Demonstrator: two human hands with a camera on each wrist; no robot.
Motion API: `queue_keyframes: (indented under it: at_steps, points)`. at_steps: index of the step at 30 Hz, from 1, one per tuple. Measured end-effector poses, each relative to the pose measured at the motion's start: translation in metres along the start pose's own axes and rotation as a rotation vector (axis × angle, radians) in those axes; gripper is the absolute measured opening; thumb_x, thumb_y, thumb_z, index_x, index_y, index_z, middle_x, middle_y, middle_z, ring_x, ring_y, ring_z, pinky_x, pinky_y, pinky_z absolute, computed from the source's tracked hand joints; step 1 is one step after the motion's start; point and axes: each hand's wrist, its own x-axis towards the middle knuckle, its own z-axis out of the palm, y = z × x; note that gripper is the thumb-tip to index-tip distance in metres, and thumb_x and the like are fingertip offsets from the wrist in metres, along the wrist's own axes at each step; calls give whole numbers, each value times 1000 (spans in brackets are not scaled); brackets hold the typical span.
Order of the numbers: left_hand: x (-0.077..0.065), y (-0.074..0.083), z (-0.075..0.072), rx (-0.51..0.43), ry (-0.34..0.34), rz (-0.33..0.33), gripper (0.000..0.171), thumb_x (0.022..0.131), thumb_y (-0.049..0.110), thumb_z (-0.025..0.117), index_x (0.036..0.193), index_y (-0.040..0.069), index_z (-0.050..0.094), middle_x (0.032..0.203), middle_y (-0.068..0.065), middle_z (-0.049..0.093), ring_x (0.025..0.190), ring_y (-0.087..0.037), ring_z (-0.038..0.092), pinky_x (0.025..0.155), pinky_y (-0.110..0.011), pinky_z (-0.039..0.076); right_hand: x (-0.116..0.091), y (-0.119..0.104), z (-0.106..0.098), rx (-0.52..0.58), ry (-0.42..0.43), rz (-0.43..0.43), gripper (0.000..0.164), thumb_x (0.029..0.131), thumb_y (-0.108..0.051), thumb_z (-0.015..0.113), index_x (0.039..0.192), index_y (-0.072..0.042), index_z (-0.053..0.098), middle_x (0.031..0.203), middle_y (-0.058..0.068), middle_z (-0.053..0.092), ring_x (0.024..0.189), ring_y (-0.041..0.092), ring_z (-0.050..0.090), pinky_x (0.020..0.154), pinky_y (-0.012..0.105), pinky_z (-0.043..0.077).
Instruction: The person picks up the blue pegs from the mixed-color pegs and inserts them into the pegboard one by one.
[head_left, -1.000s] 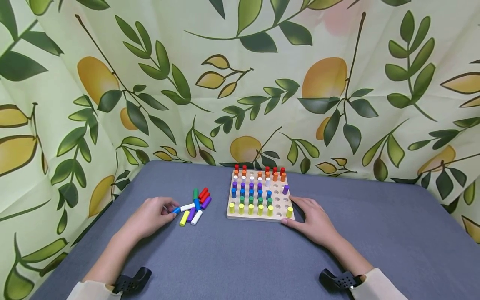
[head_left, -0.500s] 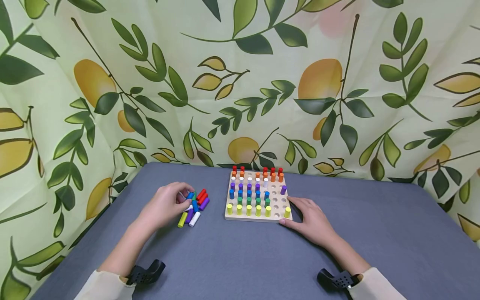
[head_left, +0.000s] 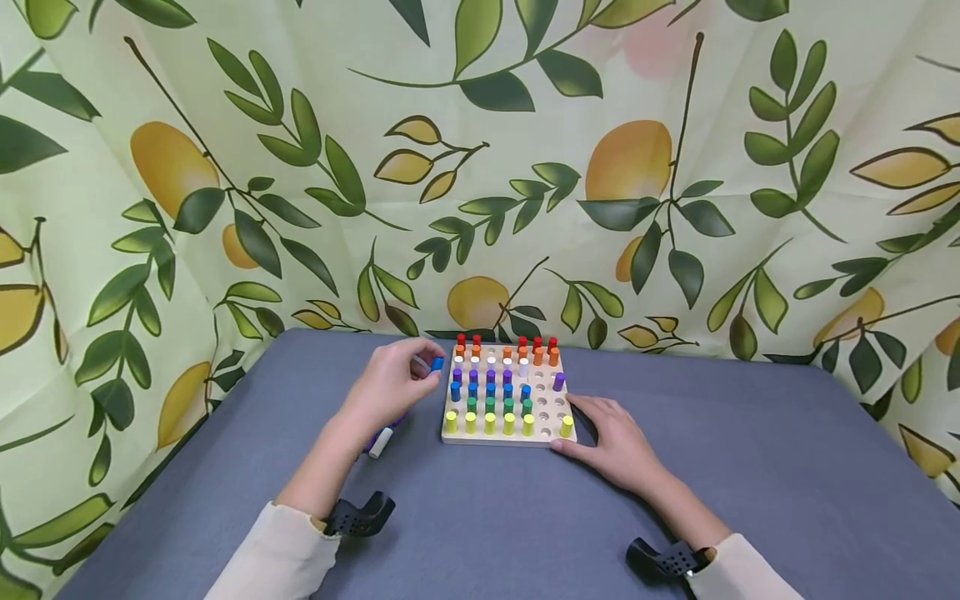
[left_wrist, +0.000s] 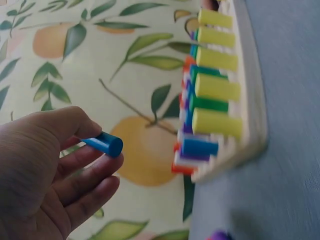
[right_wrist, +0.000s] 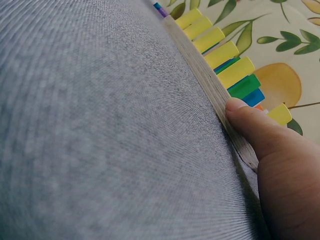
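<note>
In the head view my left hand [head_left: 390, 385] is raised by the left side of a wooden pegboard [head_left: 495, 442], pinching a blue peg [head_left: 437, 364] between thumb and fingers. The left wrist view shows that blue peg [left_wrist: 107, 144] held near its end, its round face pointing at the board, the lower fingers loosely bent. My right hand [head_left: 618, 450] grips the board's near right corner, with the thumb on the front edge and fingers along the right side. Coloured pegs stand in rows: red, orange, white, purple, blue, green and yellow [head_left: 508, 424]. Several holes towards the right are bare.
Left of the board, loose pegs lie on the grey cloth-covered table [head_left: 480, 517], mostly hidden by my left hand and forearm; a white peg [head_left: 381, 443] shows. A curtain [head_left: 480, 183] printed with leaves and fruit hangs right behind the table.
My left hand has lifted the blue peg from the loose pile and carried it right, up to the board's left side. The right hand has kept its hold on the board.
</note>
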Motion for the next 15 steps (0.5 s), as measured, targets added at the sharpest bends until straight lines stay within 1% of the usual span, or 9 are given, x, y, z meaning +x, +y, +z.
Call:
queue_keyframes:
  at_steps: [3,7,10,15]
  points:
    - [8,12,8,-9,-12,8,24,89,11,73,113,11,71,105,-5,73,86,-16,69,79,-35,61,0,0,1,3,0,3,84,82,-65,73,146,-14,54,142,11,61,134,33,52,111,61,38]
    - [18,24,20,-43,-24,48,22,90,11,72,112,10,71,103,-3,73,85,-15,67,78,-32,60,0,0,1,7,-3,3,84,82,-65,72,146,-15,54,143,10,61,134,32,52,111,60,38]
    - [24,32,28,-74,-41,85,21,91,11,72,112,9,71,103,-3,73,85,-14,67,78,-31,59,0,-1,0,12,-3,5,84,82,-65,72,146,-15,54,143,10,61,135,33,52,112,60,38]
    - [33,43,43,-121,-59,116,19,92,12,71,111,11,72,103,-2,74,84,-13,68,79,-30,59,0,0,0,16,-3,13,84,82,-65,73,146,-15,55,143,10,61,134,33,52,111,61,38]
